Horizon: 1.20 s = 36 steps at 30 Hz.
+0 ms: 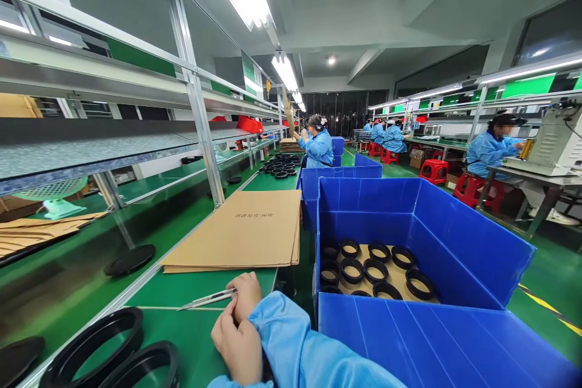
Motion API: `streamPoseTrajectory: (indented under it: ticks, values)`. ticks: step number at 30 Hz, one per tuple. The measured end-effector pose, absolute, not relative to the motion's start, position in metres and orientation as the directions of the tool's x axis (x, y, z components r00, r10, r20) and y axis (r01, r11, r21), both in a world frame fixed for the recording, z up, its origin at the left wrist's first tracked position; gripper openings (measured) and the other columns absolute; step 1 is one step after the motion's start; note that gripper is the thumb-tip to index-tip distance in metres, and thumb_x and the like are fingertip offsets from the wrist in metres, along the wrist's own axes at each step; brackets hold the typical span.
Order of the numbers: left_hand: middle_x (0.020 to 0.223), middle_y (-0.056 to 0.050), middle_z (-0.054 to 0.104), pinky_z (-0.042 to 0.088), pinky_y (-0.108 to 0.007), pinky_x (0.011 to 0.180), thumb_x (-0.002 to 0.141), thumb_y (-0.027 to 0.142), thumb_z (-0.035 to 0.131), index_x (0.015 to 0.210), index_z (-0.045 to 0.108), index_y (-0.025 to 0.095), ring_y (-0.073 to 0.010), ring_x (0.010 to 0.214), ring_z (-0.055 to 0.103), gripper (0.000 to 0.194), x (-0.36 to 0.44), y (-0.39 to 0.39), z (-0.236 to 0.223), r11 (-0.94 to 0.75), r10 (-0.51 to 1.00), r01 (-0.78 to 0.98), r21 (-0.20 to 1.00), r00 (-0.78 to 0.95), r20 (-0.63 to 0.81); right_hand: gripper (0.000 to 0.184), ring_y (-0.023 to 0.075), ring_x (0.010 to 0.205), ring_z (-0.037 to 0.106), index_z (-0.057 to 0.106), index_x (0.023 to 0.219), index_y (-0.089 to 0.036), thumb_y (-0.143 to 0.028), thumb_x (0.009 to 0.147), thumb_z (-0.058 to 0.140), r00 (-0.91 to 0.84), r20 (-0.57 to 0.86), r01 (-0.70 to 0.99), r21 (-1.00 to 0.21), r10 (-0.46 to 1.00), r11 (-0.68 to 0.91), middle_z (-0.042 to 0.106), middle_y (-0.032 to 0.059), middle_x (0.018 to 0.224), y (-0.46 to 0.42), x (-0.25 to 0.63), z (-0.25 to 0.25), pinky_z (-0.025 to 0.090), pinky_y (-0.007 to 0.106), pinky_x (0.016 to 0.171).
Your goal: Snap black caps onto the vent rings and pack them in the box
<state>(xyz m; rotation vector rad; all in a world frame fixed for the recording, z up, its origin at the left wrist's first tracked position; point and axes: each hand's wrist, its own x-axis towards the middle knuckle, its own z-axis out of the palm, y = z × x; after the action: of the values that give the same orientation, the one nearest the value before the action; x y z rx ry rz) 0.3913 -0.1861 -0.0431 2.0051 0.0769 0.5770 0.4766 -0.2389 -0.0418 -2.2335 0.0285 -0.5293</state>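
My right hand (pixel 247 295) reaches in over the green bench top, its fingers closed on a slim silver pointed tool (pixel 207 300). The tip points left; whether it is a craft knife or tweezers I cannot tell. Close against it, my left hand (pixel 240 342) is curled, fingertips by the right fingers. What those fingers hold, if anything, is hidden. Two large black rings (pixel 97 348) lie at the bench's near left. Just beyond my hands rests a stack of flat brown cardboard sheets (pixel 236 227).
On my right stands a blue bin (pixel 377 194) with several black rings (pixel 352 270) on cardboard inside. A metal shelf frame (pixel 193 85) runs along the left, with a black disc (pixel 130 259) below. Farther along, a co-worker (pixel 318 145) sits near more black rings (pixel 279 165).
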Motion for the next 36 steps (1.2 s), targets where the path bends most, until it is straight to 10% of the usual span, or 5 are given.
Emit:
streamPoseTrajectory:
  ticks: [36]
  values:
    - [0.114, -0.014, 0.064, 0.04, -0.045, 0.111, 0.081, 0.019, 0.044, 0.12, 0.064, 0.013, -0.0309, 0.119, 0.051, 0.044, 0.3912, -0.1865, -0.0436, -0.492, 0.295, -0.234, 0.839, 0.862, 0.413, 0.035, 0.0209, 0.101, 0.058, 0.076, 0.093, -0.021, 0.005, 0.073, 0.065, 0.873, 0.399, 0.152, -0.767, -0.279, -0.623, 0.069, 0.0041, 0.098, -0.2329, 0.4778, -0.0482, 0.046, 0.028, 0.085]
